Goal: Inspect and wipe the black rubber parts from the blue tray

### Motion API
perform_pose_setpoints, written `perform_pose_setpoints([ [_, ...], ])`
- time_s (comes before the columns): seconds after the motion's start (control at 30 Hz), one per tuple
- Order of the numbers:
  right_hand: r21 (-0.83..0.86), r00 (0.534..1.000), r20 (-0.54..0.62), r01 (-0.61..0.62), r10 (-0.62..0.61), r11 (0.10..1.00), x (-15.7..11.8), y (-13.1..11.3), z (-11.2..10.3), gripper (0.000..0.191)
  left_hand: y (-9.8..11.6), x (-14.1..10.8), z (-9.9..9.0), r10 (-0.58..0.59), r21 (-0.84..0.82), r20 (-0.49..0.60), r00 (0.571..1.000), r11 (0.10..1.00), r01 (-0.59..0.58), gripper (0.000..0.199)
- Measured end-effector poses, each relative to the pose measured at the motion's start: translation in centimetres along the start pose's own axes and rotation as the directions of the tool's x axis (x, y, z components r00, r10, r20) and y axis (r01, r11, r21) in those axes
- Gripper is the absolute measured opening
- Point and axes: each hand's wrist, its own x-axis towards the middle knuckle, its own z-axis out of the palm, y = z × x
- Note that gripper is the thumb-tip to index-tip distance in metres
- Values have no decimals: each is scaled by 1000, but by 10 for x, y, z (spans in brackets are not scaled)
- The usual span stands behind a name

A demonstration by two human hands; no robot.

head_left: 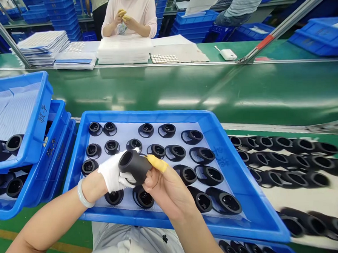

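My left hand, in a white glove with a pale bangle on the wrist, and my right hand, with a yellow finger cot on one finger, both grip a matte black rubber cup-shaped part. Its round opening faces left and up. Both hands are over a blue plastic tray lined with a pale sheet. Several similar black rubber parts lie on the sheet in loose rows. My hands cover part of the sheet and some parts.
Stacked blue trays with more black parts stand at the left. Rows of black parts lie on a white sheet at the right. Beyond a green conveyor belt, a co-worker handles something small behind stacks of white sheets.
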Motion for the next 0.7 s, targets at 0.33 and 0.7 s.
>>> perform_pose_setpoints([
  [0.33,55,961,-226,173,-156,983,7,0,0,33,-2,-13,25,503,411,-159,850,816,-406,43],
  [0.7,-89,926,-216,299,-311,950,2,20,12,31,-7,-16,21,788,828,37,615,320,-460,29],
])
